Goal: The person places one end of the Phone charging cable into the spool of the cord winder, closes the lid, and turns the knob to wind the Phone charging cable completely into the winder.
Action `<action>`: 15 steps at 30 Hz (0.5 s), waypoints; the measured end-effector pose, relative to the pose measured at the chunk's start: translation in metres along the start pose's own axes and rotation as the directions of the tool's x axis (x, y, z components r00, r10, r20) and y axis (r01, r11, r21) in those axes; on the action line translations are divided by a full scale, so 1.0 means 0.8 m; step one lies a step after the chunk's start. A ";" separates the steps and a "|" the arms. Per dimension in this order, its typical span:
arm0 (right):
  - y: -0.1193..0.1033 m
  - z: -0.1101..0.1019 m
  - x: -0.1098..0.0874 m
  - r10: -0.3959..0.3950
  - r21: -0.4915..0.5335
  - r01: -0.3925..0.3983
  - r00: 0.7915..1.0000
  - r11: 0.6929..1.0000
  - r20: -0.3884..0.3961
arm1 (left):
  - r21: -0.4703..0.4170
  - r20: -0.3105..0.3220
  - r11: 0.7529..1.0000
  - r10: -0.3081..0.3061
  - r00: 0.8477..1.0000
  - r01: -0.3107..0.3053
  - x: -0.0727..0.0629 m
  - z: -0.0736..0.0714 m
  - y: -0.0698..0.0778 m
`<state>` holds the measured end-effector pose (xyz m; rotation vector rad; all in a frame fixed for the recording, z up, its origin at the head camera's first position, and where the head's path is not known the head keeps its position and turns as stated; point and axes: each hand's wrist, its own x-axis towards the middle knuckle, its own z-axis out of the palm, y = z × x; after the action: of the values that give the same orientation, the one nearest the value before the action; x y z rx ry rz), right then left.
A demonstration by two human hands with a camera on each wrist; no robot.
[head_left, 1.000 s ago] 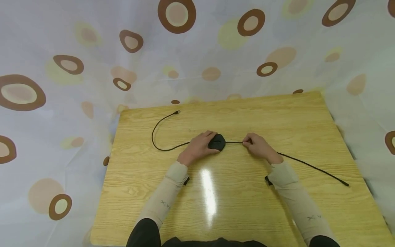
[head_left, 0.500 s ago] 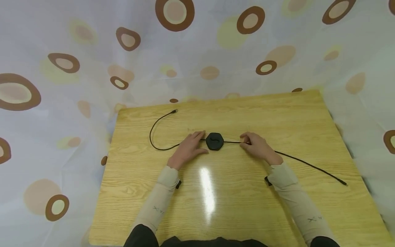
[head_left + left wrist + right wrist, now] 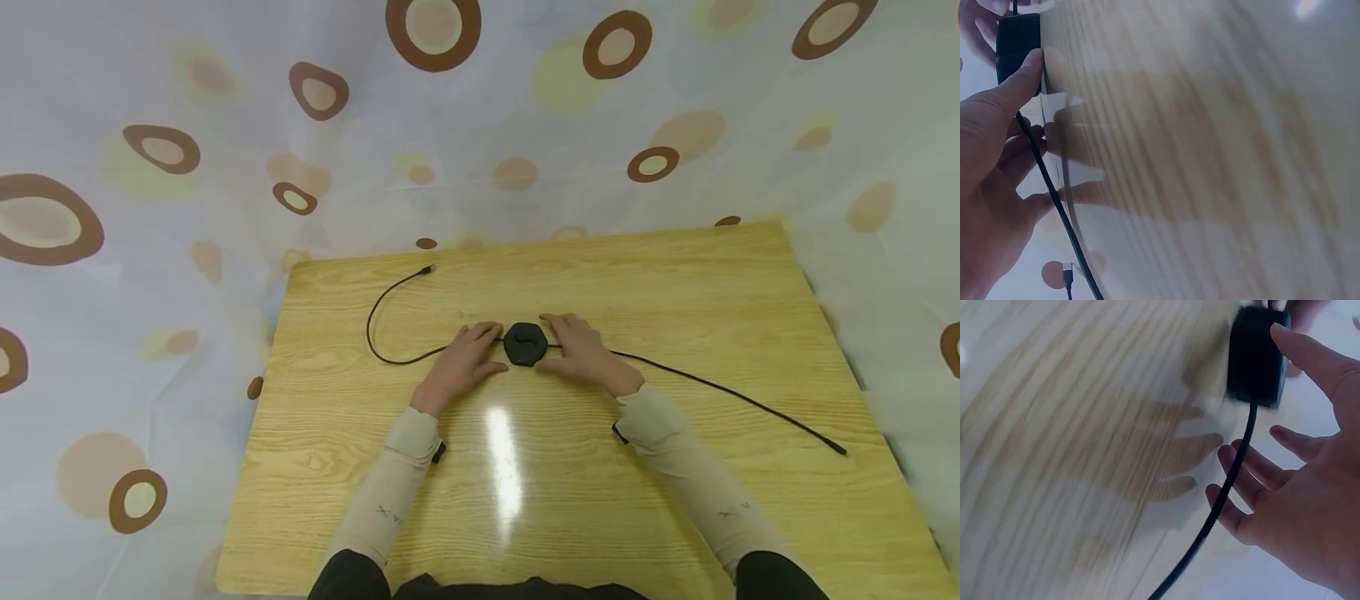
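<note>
Wooden worktop [image 3: 690, 283]: glossy, streaked with reflected light.
Black cable [image 3: 1216, 512]: stretches across it, curved at left.
Left hand [image 3: 459, 363]: fingers apart, near black hub [image 3: 525, 344].
Right hand [image 3: 587, 357]: fingers apart, beside it.
Hub: hexagonal, on worktop between both hands.
USB plug [image 3: 427, 270]: at curved cable end.

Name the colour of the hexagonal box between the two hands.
The hexagonal box is black, or nearly so; the head view shows it best.

black cable [image 3: 1075, 242] cut off by left wrist view's bottom edge, sleeve lettering [image 3: 383, 511] illegible
</note>
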<state>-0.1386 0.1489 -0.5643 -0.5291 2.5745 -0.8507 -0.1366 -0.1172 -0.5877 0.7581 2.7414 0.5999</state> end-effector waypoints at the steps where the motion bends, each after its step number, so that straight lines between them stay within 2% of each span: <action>1: -0.004 0.003 0.004 -0.005 -0.006 0.005 1.000 1.000 0.007 | -0.004 0.001 1.000 -0.001 1.000 0.001 0.000 0.000 0.000; 11: -0.028 0.020 0.029 -0.023 -0.163 0.021 1.000 0.986 -0.011 | -0.031 0.025 0.999 -0.020 0.999 0.021 0.001 0.003 -0.003; 15: -0.028 0.025 0.034 -0.037 -0.172 0.032 0.999 0.985 -0.028 | -0.051 0.020 0.998 -0.023 1.000 0.024 -0.001 0.005 -0.004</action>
<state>-0.1477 0.1104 -0.5716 -0.6161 2.6900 -0.6558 -0.1360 -0.1191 -0.5925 0.7150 2.7029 0.6519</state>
